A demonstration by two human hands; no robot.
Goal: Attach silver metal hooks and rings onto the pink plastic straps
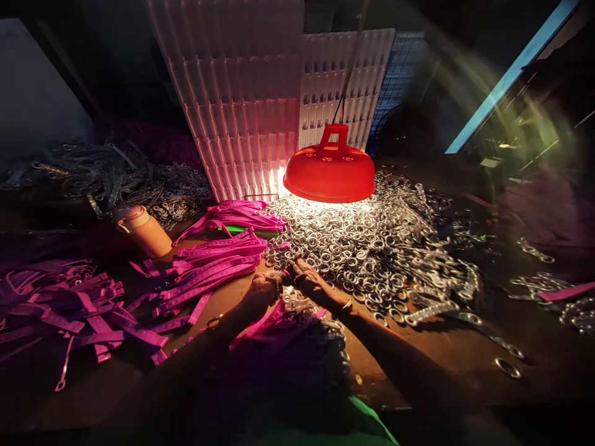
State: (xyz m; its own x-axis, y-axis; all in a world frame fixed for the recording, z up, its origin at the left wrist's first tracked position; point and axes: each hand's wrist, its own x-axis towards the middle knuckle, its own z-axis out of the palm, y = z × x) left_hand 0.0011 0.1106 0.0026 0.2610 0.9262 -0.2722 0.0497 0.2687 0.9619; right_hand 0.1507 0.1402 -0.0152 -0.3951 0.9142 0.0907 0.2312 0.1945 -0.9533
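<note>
My left hand (268, 286) and my right hand (304, 277) meet at the near edge of a large heap of metal rings (320, 238), under the lamp. Both have their fingers closed, the fingertips almost touching. A speck of pink shows between them, but what they pinch is too small and dark to make out. Beside my left hand lie bundles of flat pink straps (223, 263). Below the hands, nearest my body, more rings (297, 301) lie on pink material (267, 325).
A red lamp (330, 173) hangs low above the ring heap. Left are an orange bottle (145, 232), loose pink straps (88, 310) and a dark metal pile (130, 179). White ribbed panels (242, 93) stand behind. Metal pieces with ringed ends (432, 311) lie right.
</note>
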